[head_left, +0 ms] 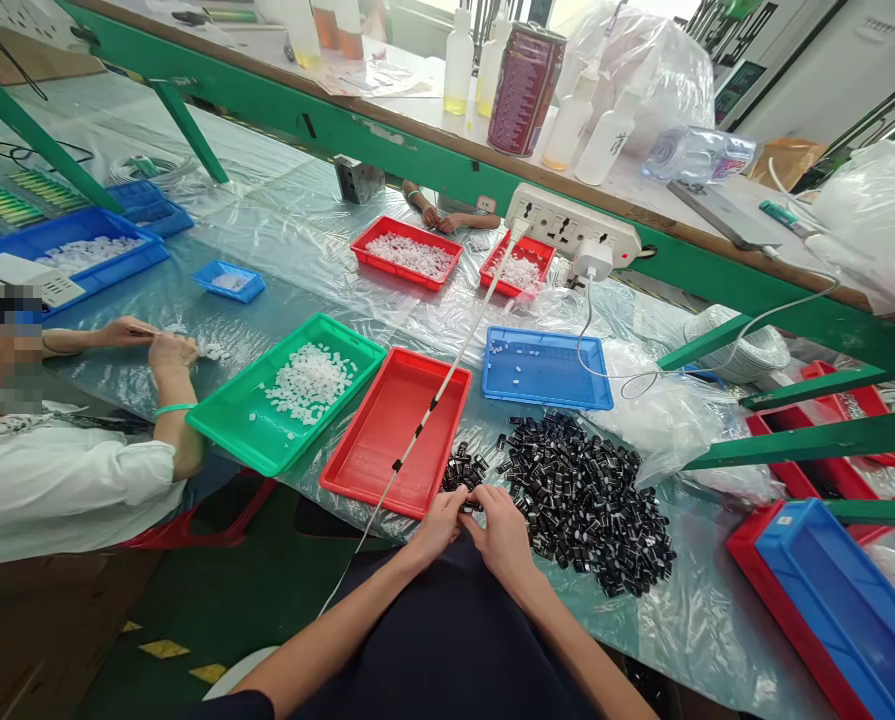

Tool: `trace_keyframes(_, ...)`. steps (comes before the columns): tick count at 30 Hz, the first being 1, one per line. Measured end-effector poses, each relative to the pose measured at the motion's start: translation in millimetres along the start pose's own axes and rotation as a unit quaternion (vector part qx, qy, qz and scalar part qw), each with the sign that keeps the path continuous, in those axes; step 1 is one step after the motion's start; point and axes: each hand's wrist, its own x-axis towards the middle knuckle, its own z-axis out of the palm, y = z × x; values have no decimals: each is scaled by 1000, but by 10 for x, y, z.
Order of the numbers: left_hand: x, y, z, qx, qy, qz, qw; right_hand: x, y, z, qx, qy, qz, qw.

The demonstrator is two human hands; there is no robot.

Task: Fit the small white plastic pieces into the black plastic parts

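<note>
Head view: hands [441, 528] [501, 528] apparently pinch a black part [469, 508].

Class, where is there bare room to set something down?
Plastic film lies bare between the small blue tray and the larger rear red tray; the front red tray is bare beneath the white cable. Black components crowd the right hand and left hand.

Bare forearms [342, 630] are slanting inward from either side, left hand [439, 527] and right hand [501, 528] meeting before the torso [432, 640], fingertips [457, 496] pinched close together.
</note>
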Motion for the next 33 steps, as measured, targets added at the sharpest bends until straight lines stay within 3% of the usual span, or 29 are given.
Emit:
trace_keyframes(5,-19,67,0,110,54,114,986,-5,-33,-35,54,-23,30,998)
trace_keyframes(9,-43,83,-38,193,70,140,969,-48,69,-110,130,-77,21,988)
trace_keyframes(12,-90,95,-45,222,28,129,966,-89,173,-158,149,-83,32,985)
trace_keyframes(19,-270,143,-87,164,-54,23,985,-174,327,-262,269,-93,42,958)
trace_keyframes(22,-321,203,-126,213,-107,53,970,-202,362,-294,288,-109,42,950)
trace_keyframes(26,-369,328,-138,319,-191,115,921,-220,391,-343,276,-118,25,954)
trace_keyframes(29,-401,405,-109,365,-205,128,899,-230,410,-373,263,-119,11,957)
trace_keyframes(33,-406,448,-59,374,-214,122,894,-246,437,-387,258,-115,-14,959)
